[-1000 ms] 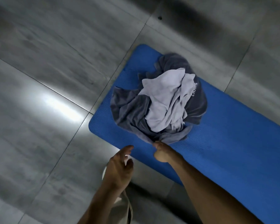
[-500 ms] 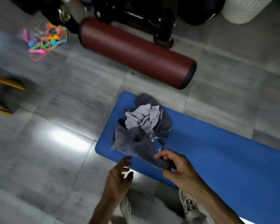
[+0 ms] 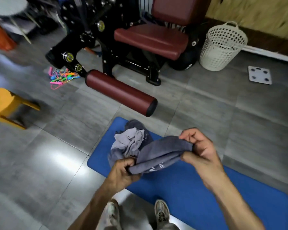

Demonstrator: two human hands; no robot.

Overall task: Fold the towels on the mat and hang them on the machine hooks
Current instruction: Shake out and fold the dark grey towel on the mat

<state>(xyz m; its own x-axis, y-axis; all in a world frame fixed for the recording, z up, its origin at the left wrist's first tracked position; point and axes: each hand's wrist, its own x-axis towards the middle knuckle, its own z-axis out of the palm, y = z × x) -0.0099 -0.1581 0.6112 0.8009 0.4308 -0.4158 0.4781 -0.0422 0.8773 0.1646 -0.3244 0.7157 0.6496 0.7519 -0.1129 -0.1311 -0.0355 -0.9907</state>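
Yellow stool (image 3: 2, 103) stands far left on the grey tiled floor (image 3: 56, 163), with bright skipping ropes (image 3: 60, 78) beside the black machine (image 3: 106, 39). On the blue mat (image 3: 189, 185) lies a crumpled pale towel (image 3: 128, 143). The left hand (image 3: 123, 173) pinches one end of a dark grey towel (image 3: 160, 153) lifted above the mat; the right hand (image 3: 199, 150) grips the other end. A white basket (image 3: 221, 47) stands far right.
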